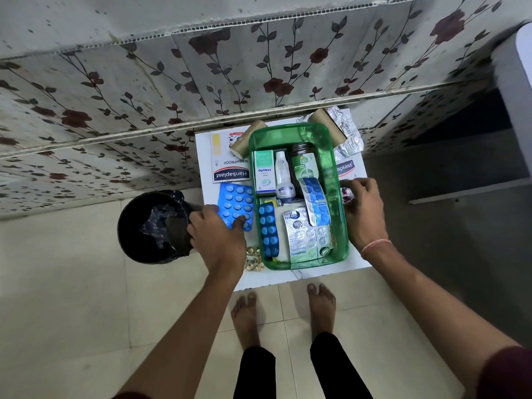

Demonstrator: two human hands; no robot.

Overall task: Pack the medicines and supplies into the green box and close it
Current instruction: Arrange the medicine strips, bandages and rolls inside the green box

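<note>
The green box (299, 197) is set open on a white table (302, 277), already crowded with packets, a tube and a bottle. A blue pill sheet (234, 204) left of it is pinched by the left hand (216, 234). A small red item (346, 194) is gripped by the right hand (364, 211). A black bin (152, 226) is seen on the floor, left.

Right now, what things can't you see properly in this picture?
All in the head view:
- Small red thing: right hand wraps it, so I can't tell what it is.
- Blue pill sheet: its near corner hides under the left hand.
- Second Hansaplast pack: the green box covers part of it.
- Gold capsule strip: label too small to read.
</note>
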